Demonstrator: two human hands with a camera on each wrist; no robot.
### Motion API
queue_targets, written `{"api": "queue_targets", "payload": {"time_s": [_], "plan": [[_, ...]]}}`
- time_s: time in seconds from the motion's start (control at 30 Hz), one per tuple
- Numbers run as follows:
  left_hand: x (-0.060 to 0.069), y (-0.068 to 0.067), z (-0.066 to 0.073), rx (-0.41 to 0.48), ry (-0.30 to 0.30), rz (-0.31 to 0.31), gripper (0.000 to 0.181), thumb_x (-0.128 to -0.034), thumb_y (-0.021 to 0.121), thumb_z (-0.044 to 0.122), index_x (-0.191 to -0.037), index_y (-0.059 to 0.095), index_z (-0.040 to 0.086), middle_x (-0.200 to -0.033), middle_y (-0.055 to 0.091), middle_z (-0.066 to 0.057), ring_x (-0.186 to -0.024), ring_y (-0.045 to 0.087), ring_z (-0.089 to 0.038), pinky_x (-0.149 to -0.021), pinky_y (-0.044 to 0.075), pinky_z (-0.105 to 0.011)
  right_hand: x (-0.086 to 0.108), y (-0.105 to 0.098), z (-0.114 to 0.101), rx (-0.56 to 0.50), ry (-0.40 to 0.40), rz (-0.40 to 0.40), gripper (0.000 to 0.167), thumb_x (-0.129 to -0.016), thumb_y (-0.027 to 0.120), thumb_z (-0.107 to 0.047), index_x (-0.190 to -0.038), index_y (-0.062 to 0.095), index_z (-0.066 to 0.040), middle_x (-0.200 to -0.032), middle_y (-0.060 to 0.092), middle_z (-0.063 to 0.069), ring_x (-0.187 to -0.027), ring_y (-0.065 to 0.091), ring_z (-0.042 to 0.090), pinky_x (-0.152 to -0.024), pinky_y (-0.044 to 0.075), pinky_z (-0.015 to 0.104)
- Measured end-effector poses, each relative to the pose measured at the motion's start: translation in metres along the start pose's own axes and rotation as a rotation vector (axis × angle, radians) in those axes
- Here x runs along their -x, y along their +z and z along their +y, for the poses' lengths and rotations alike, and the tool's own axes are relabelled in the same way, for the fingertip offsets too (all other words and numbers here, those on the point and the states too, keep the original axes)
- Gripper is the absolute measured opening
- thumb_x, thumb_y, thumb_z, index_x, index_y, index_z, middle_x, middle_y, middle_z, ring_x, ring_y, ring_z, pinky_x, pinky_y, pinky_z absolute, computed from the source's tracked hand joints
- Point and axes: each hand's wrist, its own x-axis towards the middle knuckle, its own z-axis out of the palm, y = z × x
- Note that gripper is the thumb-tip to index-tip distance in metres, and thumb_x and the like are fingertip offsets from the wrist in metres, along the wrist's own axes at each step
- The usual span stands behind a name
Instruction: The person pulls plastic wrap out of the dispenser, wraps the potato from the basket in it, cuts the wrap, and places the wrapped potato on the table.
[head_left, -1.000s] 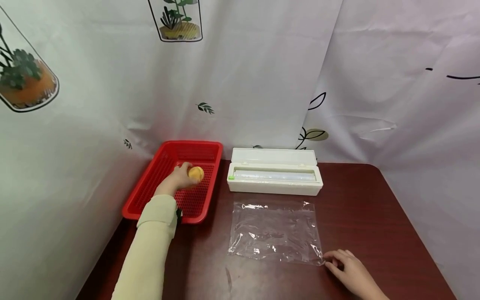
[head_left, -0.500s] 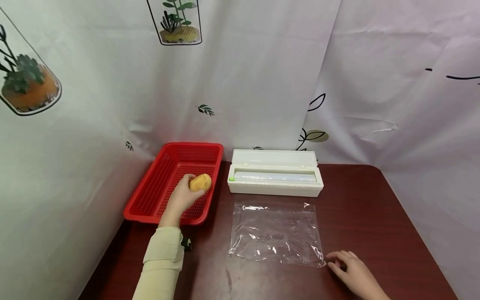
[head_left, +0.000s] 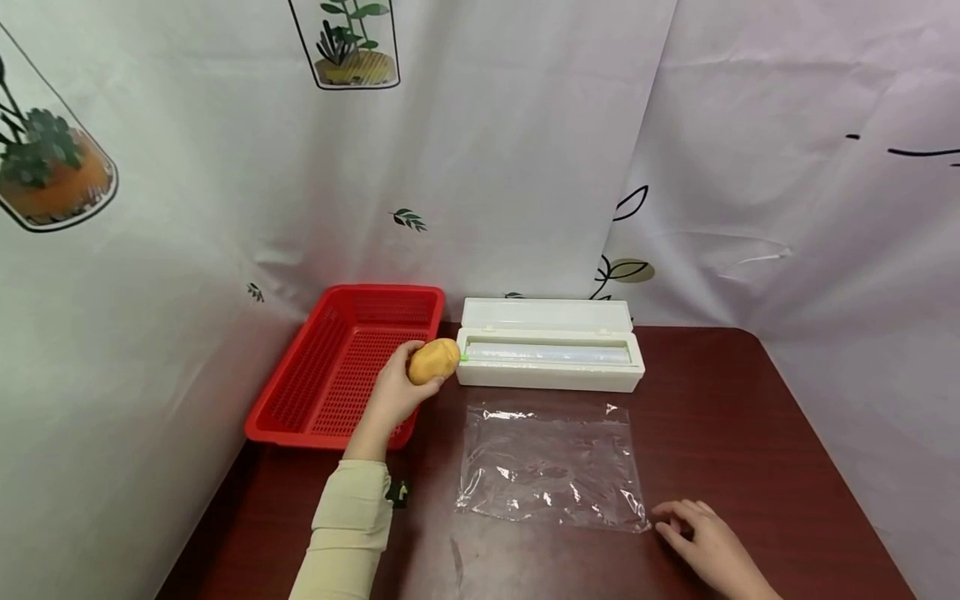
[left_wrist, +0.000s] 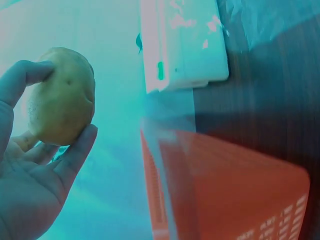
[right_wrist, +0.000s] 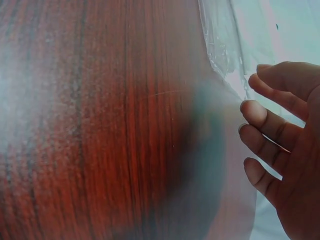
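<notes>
Yellow potato [head_left: 435, 361], held aloft in left hand [head_left: 393, 392], thumb on one side and curled fingers on the other; in the head view, set against the gap between red perforated basket [head_left: 390, 308] and white box [head_left: 551, 377]. Right hand [head_left: 703, 540] just beside the near right corner of clear plastic film [head_left: 555, 467], fingers loosely bent, with a narrow gap between thumb and forefinger; impossible to tell whether in contact with the film. Film spread flat, wrinkled and glossy, on dark red-brown table [head_left: 750, 433]. White box behind the film, lid raised, with clear roll [head_left: 547, 354] inside. Beyond: pale cloth backdrop [head_left: 510, 150], printed with leaves and potted plants.
</notes>
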Motion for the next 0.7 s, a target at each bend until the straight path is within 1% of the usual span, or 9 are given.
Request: {"api": "queue_targets", "payload": {"time_s": [0.1, 0.2, 0.4, 0.7], "plan": [[0.001, 0.008, 0.003, 0.02, 0.039, 0.003, 0.066, -0.0714, 0.077, 0.012, -0.128, 0.045, 0.004, -0.12, 0.052, -0.017, -0.102, 0.051, -0.03, -0.087, 0.041, -0.044, 0.0, 0.001, 0.001, -0.005, -0.025, 0.025, 0.02, -0.074, 0.076, -0.011, -0.083, 0.064, -0.024, -0.07, 0.037, -0.023, -0.068, 0.039, 0.0, -0.059, 0.036, 0.025], [0.002, 0.016, 0.004, 0.034, 0.074, 0.003, 0.065, -0.0709, 0.077, 0.012, -0.128, 0.047, 0.003, -0.12, 0.052, -0.017, -0.103, 0.051, -0.03, -0.087, 0.041, -0.044, 0.0, 0.002, 0.001, -0.006, -0.037, 0.032, 0.02, -0.074, 0.076, -0.011, -0.083, 0.064, -0.024, -0.07, 0.036, -0.023, -0.068, 0.039, -0.001, -0.058, 0.036, 0.025], [0.006, 0.028, 0.006, 0.033, 0.139, 0.014, 0.062, -0.0689, 0.078, 0.011, -0.124, 0.051, 0.004, -0.119, 0.051, -0.016, -0.105, 0.05, -0.031, -0.09, 0.039, -0.046, 0.001, 0.003, 0.001, -0.011, -0.031, 0.028, 0.021, -0.074, 0.076, -0.01, -0.083, 0.064, -0.024, -0.07, 0.036, -0.022, -0.067, 0.038, -0.001, -0.058, 0.035, 0.024], [0.011, 0.047, 0.008, 0.063, 0.188, 0.007, 0.061, -0.0696, 0.079, 0.009, -0.124, 0.053, 0.007, -0.122, 0.047, -0.015, -0.109, 0.048, -0.031, -0.092, 0.038, -0.047, 0.002, 0.002, -0.001, -0.006, -0.024, 0.027, 0.02, -0.074, 0.076, -0.01, -0.083, 0.064, -0.023, -0.07, 0.037, -0.022, -0.067, 0.038, -0.001, -0.058, 0.036, 0.025]]}}
